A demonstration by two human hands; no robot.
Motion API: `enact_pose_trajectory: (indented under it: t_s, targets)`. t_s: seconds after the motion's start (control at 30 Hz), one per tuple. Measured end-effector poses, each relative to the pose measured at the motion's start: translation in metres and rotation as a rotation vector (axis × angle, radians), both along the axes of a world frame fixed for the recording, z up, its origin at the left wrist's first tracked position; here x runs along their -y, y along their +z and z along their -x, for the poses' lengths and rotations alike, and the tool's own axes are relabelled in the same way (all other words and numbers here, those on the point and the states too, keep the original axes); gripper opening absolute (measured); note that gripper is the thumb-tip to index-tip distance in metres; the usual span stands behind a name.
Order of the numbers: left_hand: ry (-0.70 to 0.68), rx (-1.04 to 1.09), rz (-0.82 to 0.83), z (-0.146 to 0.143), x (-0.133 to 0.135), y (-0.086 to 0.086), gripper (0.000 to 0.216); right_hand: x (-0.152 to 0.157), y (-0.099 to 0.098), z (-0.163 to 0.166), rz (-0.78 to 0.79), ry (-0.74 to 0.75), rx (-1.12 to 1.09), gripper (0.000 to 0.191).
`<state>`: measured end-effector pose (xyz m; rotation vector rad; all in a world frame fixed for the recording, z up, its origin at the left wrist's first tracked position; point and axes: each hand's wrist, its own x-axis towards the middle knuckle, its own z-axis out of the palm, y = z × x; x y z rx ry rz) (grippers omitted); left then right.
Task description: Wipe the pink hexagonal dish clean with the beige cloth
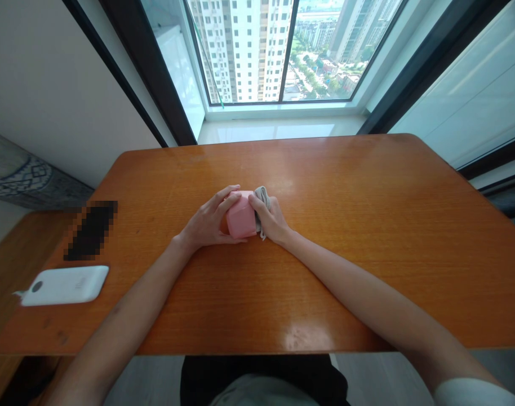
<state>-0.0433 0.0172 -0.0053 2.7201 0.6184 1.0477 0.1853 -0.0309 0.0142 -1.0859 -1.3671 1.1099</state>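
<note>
A small pink box-like object [242, 217] with rounded edges is at the middle of the wooden table [350, 270]; its exact kind does not show. My left hand [209, 221] is wrapped around its left side, with fingers over the top and the thumb low along the near edge. On the other side, my right hand [272, 220] grips a folded grey cloth [261, 196] and presses it against the box's right face. Most of the cloth is hidden by my right fingers.
A white flat device [67, 285] with a cable lies at the table's left edge. Behind it is a dark, pixelated rectangle [92, 231]. A window [278, 51] stands beyond the far edge, and a patterned cushion-like fabric [33, 175] is at the left.
</note>
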Motion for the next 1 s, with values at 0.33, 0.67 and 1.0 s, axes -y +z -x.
enact_pose_trajectory:
  t_s: [0.33, 0.67, 1.0]
  targets:
    - [0.015, 0.016, 0.066, -0.0044, 0.0042, 0.0044, 0.126, -0.0004, -0.0016, 0.0005, -0.023, -0.02, 0.009, 0.065]
    - [0.022, 0.031, 0.092, -0.0069, 0.007, 0.0083, 0.128, 0.0004, 0.0002, 0.0001, -0.029, -0.014, 0.016, 0.065]
    - [0.019, 0.052, 0.173, -0.0076, 0.0073, 0.0097, 0.127, 0.0005, -0.0008, -0.0008, -0.024, -0.006, 0.023, 0.063]
